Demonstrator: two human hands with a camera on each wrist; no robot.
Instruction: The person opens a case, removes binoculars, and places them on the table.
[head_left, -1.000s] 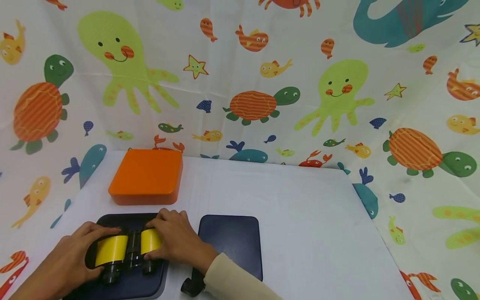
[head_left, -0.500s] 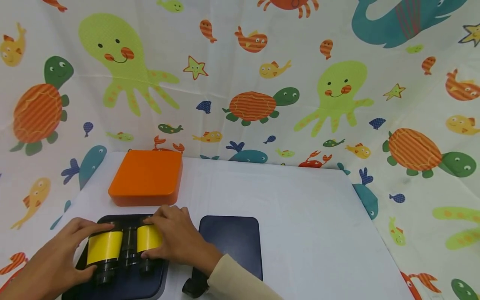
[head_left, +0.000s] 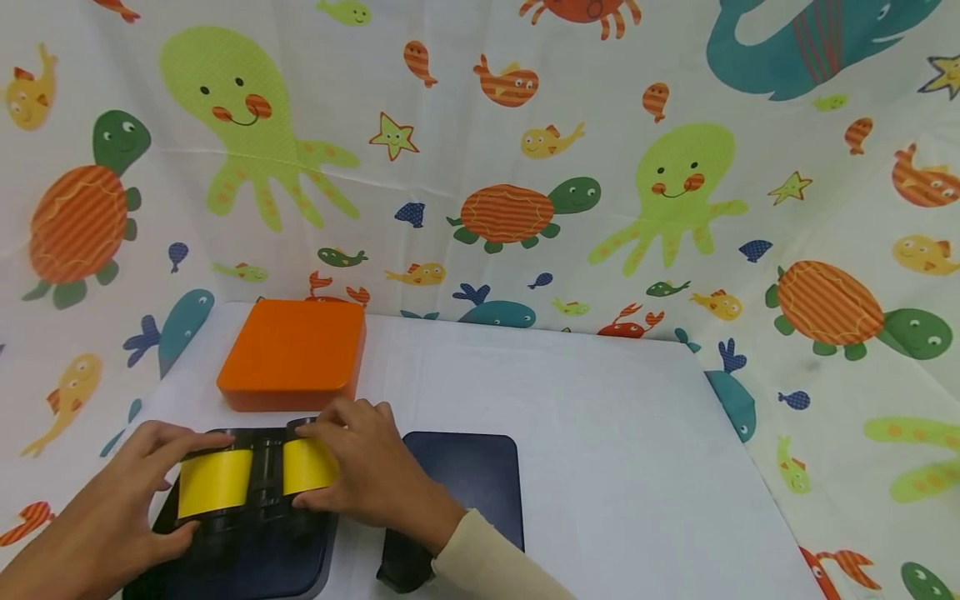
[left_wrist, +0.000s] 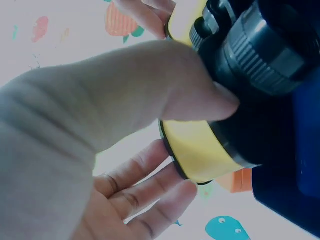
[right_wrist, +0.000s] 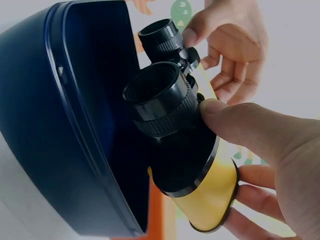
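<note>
Yellow and black binoculars (head_left: 215, 485) are held in both hands above a dark navy tray-like case (head_left: 262, 571). My left hand (head_left: 123, 500) grips the left barrel, its thumb on the near side and its fingers on the far side. In the left wrist view, that thumb presses beside a ribbed black eyepiece. My right hand (head_left: 375, 471) grips the right barrel the same way. The right wrist view shows both eyepieces and the raised wall of the navy case (right_wrist: 95, 125) beside the binoculars. How far the binoculars stand above the case floor is hard to tell.
An orange box (head_left: 292, 346) lies behind the navy case on the white table (head_left: 600, 467). To the right lies a flat navy panel (head_left: 472, 475), partly hidden by the right arm. A black object (head_left: 405, 562) shows under the right wrist. A sea-animal curtain (head_left: 435, 167) hangs behind.
Both hands have shifted the binoculars slightly away from the body, first a little left, then right. Their eyepieces now show less clearly in the head view. The orange box has not moved.
</note>
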